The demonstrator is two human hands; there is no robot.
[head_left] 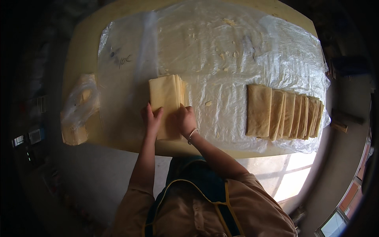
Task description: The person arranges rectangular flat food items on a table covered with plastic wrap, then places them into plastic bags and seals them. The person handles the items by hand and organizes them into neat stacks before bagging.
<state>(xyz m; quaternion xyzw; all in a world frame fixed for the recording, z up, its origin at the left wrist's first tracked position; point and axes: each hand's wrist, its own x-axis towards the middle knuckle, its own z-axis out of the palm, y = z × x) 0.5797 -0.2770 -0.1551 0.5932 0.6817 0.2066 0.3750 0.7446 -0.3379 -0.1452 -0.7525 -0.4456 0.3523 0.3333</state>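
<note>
A stack of folded, thin yellowish sheets (pixel 165 94) stands in front of me at the near side of the table. They look like sheets of tofu skin, their layered edges showing along the right side. My left hand (pixel 151 117) grips the stack's left edge, thumb on top and fingers along the side. On the opposite edge my right hand (pixel 185 120), a bracelet at its wrist, is closed with its fingers bent against the layers. Further right, a row of similar folded sheets (pixel 258 112) lies overlapping like shingles.
Clear plastic film (pixel 221 43), wrinkled and dotted with yellow crumbs, covers much of the pale table (pixel 85 43). At the left edge lies another yellow bundle (pixel 77 135), partly under a crumpled plastic bag (pixel 81 102). The table's near edge runs just before my body.
</note>
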